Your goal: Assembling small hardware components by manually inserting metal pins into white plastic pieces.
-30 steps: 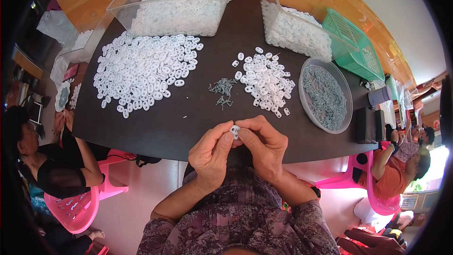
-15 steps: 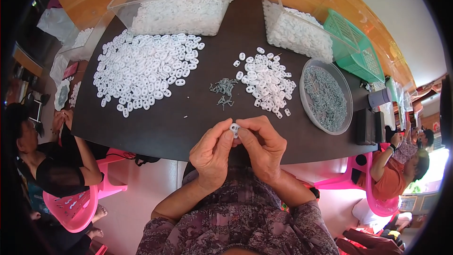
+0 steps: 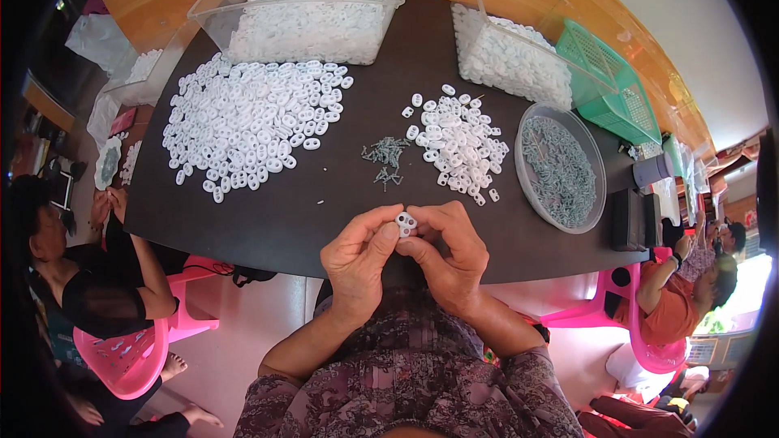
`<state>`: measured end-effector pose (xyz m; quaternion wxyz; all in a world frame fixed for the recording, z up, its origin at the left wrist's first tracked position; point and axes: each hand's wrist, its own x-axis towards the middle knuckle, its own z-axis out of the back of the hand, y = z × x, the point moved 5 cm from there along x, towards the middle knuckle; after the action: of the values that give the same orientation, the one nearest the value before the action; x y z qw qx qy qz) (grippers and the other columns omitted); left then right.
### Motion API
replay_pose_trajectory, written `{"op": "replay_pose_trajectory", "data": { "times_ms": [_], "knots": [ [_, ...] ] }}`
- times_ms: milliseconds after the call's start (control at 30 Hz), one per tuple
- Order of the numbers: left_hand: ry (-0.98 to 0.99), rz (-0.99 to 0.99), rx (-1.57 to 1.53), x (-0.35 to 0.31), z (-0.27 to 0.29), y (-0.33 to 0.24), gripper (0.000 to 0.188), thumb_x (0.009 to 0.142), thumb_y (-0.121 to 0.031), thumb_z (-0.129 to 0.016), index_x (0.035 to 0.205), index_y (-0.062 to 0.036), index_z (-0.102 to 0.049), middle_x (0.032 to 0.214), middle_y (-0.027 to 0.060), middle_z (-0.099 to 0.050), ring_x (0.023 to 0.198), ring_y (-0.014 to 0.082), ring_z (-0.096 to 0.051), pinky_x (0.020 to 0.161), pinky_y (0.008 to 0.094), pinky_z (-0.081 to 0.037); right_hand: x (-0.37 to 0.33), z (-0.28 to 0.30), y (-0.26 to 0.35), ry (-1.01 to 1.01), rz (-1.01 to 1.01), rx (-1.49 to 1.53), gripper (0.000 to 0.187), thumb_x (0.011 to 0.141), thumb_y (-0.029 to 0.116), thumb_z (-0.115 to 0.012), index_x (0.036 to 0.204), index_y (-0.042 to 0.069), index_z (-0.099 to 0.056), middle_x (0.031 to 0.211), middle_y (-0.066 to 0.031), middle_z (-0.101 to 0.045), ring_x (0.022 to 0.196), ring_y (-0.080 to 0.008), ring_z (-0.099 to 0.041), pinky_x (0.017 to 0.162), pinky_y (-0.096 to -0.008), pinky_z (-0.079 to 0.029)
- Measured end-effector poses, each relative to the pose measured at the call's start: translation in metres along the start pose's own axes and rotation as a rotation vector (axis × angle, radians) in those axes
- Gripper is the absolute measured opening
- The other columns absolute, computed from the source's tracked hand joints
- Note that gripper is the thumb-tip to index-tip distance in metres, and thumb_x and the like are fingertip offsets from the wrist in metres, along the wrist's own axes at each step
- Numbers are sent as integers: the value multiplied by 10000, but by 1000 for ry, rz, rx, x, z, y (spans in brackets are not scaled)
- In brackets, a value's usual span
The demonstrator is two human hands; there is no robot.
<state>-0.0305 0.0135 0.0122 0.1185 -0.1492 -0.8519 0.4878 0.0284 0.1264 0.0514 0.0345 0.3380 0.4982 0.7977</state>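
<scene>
At the front edge of the dark table, my left hand (image 3: pixel 357 264) pinches small white plastic pieces with round holes (image 3: pixel 406 222) between thumb and fingertips. They look like two pieces set crosswise, though fingers cover part of them. My right hand (image 3: pixel 450 255) is curled against the other side, its fingertips closed on the same pieces. Beyond the hands lies a small heap of grey-green screws (image 3: pixel 386 154). To its right is a pile of white pieces (image 3: pixel 462 142), and a much larger pile of white oval pieces (image 3: pixel 247 122) spreads at the left.
A round clear tub (image 3: pixel 601 195) of screws stands at the right. Two clear bins (image 3: pixel 308 2) (image 3: pixel 580 85) of white pieces and a green basket (image 3: pixel 641 118) line the back. A black box (image 3: pixel 628 223) sits at the right edge. Other people sit on pink chairs both sides.
The white pieces have turned between my fingers, showing more of their holes. My right thumb has slid lower, off their face. Both hands stay in nearly the same place.
</scene>
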Motion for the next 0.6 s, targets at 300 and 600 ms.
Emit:
{"op": "replay_pose_trajectory", "data": {
  "times_ms": [300,600],
  "knots": [
    [73,-20,7,4,0,4,251,923,-58,-596,1158,26,-624,918,16,-593,803,71,-537,716,186,-445,0,1,3,-7,30,-30,336,692,-63,-726,1017,-17,-656,867,-81,-636,709,-166,-537,573,-259,-449],
    [107,-118,78,6,1,0,231,915,-58,-605,1127,29,-640,924,24,-587,812,73,-536,710,187,-441,1,-1,4,-5,53,-59,342,689,-59,-726,1022,-19,-657,856,-83,-634,693,-173,-530,571,-268,-436]
  ]
}}
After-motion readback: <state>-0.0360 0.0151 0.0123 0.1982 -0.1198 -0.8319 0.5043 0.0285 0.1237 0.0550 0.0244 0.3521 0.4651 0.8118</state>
